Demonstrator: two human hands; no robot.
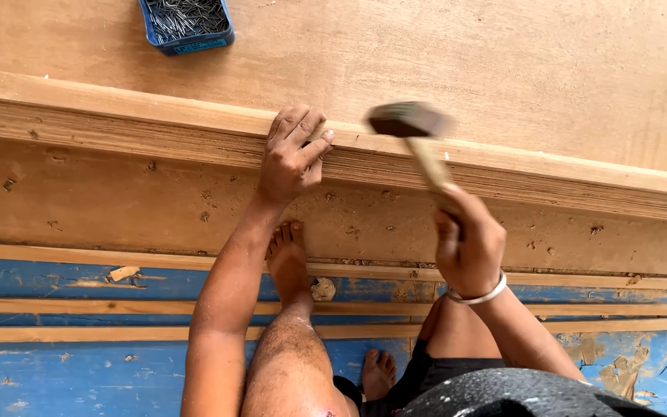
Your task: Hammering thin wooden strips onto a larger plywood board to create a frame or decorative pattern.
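The left hand point(291, 158) pinches its grip closed at the top edge of the wooden strip point(156, 127), though what it holds is too small to tell. Just beside it, the right hand point(468, 243) grips a hammer point(414, 131), its head raised over the strip. A blue box of nails point(187, 23) sits on the plywood point(465, 62) beyond the strip.

The left hand point(291, 154) is reaching forward, fingertips pinched together. The right hand point(468, 243) is gripping tight in a fist, wrist raised.
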